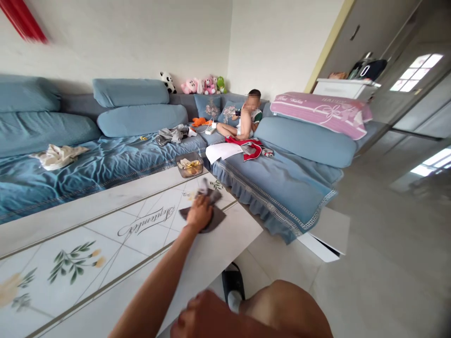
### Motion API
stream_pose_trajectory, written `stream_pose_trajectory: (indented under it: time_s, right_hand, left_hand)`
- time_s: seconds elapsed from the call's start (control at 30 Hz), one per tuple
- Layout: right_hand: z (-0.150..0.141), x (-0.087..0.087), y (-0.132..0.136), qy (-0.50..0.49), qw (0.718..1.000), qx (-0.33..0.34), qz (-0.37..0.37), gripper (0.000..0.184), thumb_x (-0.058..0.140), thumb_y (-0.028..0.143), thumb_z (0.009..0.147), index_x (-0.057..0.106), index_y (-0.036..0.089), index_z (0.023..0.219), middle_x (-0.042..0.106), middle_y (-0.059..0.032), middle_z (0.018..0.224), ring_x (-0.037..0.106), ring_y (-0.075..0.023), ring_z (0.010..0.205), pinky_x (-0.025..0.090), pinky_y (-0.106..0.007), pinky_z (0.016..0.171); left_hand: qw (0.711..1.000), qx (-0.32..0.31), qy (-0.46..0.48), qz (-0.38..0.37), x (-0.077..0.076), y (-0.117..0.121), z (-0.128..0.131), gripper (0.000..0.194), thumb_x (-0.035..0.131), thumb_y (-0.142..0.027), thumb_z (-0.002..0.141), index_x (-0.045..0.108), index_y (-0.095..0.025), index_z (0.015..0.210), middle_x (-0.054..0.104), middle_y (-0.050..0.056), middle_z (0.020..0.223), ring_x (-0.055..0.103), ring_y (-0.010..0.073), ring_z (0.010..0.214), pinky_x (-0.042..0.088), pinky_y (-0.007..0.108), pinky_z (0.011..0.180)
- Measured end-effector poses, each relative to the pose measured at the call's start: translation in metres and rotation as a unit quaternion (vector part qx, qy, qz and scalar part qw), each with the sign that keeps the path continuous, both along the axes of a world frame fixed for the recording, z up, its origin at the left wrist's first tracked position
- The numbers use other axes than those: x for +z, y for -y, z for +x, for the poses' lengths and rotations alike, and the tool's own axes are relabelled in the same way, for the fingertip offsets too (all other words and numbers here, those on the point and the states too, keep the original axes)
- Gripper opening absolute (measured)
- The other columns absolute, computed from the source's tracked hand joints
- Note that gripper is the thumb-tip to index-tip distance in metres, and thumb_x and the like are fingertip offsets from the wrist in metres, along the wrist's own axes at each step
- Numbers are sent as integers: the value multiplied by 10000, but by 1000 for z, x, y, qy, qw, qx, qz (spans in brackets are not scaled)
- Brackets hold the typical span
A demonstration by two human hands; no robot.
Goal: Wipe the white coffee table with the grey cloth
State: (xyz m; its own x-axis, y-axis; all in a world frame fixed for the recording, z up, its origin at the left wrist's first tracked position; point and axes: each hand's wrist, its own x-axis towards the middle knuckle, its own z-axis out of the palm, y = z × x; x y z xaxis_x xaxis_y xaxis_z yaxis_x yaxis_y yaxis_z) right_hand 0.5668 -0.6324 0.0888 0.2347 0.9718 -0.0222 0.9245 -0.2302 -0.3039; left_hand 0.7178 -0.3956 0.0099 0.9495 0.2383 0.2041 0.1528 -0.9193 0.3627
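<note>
My left hand (199, 213) reaches over the coffee table (243, 230) near its far right corner. Its fingers are closed on a dark grey cloth (215, 220) that lies pressed to the tabletop, partly hidden under the hand. Just beyond the cloth stands a clear container (190, 165) with pale and yellow pieces in it. My right hand (202, 314) is low at the bottom edge, in front of my bent knee. Its fingers look curled in, with nothing visible in them, and part of it is cut off by the frame.
A blue covered sofa (278, 173) wraps round the table's far side. On it sit a person (248, 115), a grey garment (172, 135) and a cream cloth (58, 156). Plush toys (209, 85) line the sofa back. A white flat board (329, 230) lies on the floor at right.
</note>
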Motion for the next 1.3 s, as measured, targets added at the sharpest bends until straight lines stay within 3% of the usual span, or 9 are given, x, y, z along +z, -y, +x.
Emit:
stream_pose_trajectory:
  time_s: [0.13, 0.3, 0.4, 0.5, 0.63, 0.77, 0.93, 1.07, 1.3]
  right_hand:
    - [37, 4, -25, -21, 960, -204, 190, 440, 376, 391, 1195, 770, 258, 1050, 784, -76, 989, 751, -227, 931, 583, -346, 888]
    - [79, -43, -29, 22, 882, -391, 260, 536, 341, 435, 1173, 685, 142, 1460, 633, -241, 1566, 598, -350, 1459, 479, -538, 1238]
    - [55, -76, -70, 8, 882, -411, 231, 578, 416, 423, 1149, 624, 52, 1541, 562, -316, 1632, 537, -430, 1530, 444, -643, 1254]
    - [1, -92, -134, -6, 886, -405, 225, 588, 467, 458, 1151, 631, 73, 1563, 545, -308, 1659, 491, -454, 1573, 376, -680, 1292]
    - [-75, -101, -194, -48, 941, -264, 207, 775, 708, 640, 1019, 608, 164, 1621, 380, -226, 1798, 357, -456, 1661, 327, -653, 1342]
    - [-73, -116, -154, -25, 949, -239, 205, 619, 692, 419, 1031, 625, 205, 1607, 405, -141, 1806, 386, -365, 1662, 330, -563, 1367]
    - [66, -104, -19, 70, 884, -436, 156, 583, 414, 184, 1035, 654, 80, 1556, 531, -227, 1705, 484, -348, 1598, 364, -536, 1331]
    - [138, -91, 5, 94, 836, -521, 144, 637, 301, 163, 1035, 595, -45, 1560, 516, -353, 1657, 471, -427, 1586, 351, -621, 1295]
    - [21, -159, -54, 100, 899, -399, 151, 599, 425, 332, 1096, 610, 125, 1627, 465, -138, 1771, 428, -299, 1642, 342, -417, 1339]
  left_hand:
    - [986, -163, 11, -29, 3, 84, 7, 490, 545, -211, 1063, 666, -149, 1534, 599, 143, 1676, 513, 265, 1605, 378, 402, 1379]
    - [971, -238, 14, -34, 1, 84, -104, 472, 569, -205, 1020, 731, -195, 1463, 730, 148, 1508, 665, 291, 1451, 537, 409, 1263]
    - [971, -227, 26, -66, -1, 31, -178, 642, 581, -270, 988, 591, -190, 1625, 611, 159, 1658, 510, 324, 1610, 440, 550, 1350]
    - [975, -161, 5, -151, 0, -57, -239, 703, 473, -347, 1022, 474, -214, 1712, 543, 101, 1728, 509, 264, 1616, 464, 467, 1331]
    - [988, 110, 7, -105, -6, -176, -294, 714, 355, -443, 1026, 526, -161, 1659, 653, 134, 1623, 613, 319, 1524, 513, 486, 1277]
    - [982, 187, 9, 16, -33, -216, -319, 695, 363, -382, 993, 576, -116, 1599, 618, 178, 1649, 519, 328, 1603, 373, 535, 1371]
    - [982, 180, -8, 50, -52, -205, -321, 722, 274, -390, 1052, 549, -49, 1626, 510, 194, 1734, 431, 321, 1660, 270, 549, 1419]
    - [981, 182, -7, 65, -57, -208, -319, 774, 210, -443, 1074, 517, -31, 1653, 483, 188, 1753, 408, 310, 1673, 247, 530, 1431]
    - [983, 162, -21, 89, -73, -219, -325, 818, 195, -498, 1085, 475, -17, 1684, 416, 168, 1790, 377, 323, 1689, 260, 551, 1430]
